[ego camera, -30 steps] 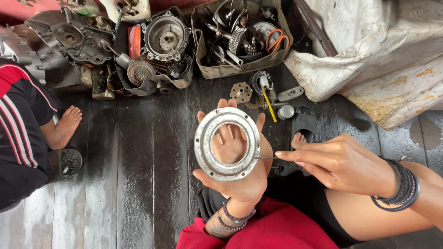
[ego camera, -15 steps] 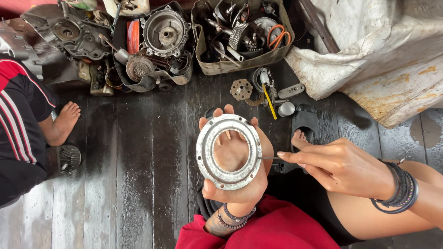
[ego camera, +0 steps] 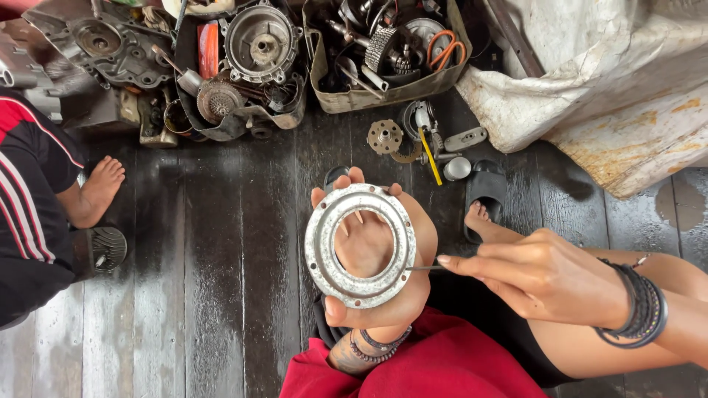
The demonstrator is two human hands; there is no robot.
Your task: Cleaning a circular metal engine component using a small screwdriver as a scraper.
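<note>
A flat grey metal ring plate (ego camera: 324,250) with small holes around its rim lies on the upturned palm of my left hand (ego camera: 366,247), fingers pointing away from me. My right hand (ego camera: 542,273), with dark bangles at the wrist, pinches a thin metal tool (ego camera: 422,267) whose tip touches the ring's right edge. Both hands hover over my lap, above a dark wet plank floor (ego camera: 221,280).
Engine parts fill the far edge: a crankcase (ego camera: 99,44), a round housing (ego camera: 262,40), a box of gears and cables (ego camera: 391,51). A sprocket (ego camera: 385,137) and yellow-handled tool (ego camera: 429,158) lie loose. A white sack (ego camera: 612,88) sits right. Another person's foot (ego camera: 99,190) is at left.
The ring and my left hand have shifted slightly toward me and to the right. My right hand has closed in, so the tool tip now touches the ring's edge.
</note>
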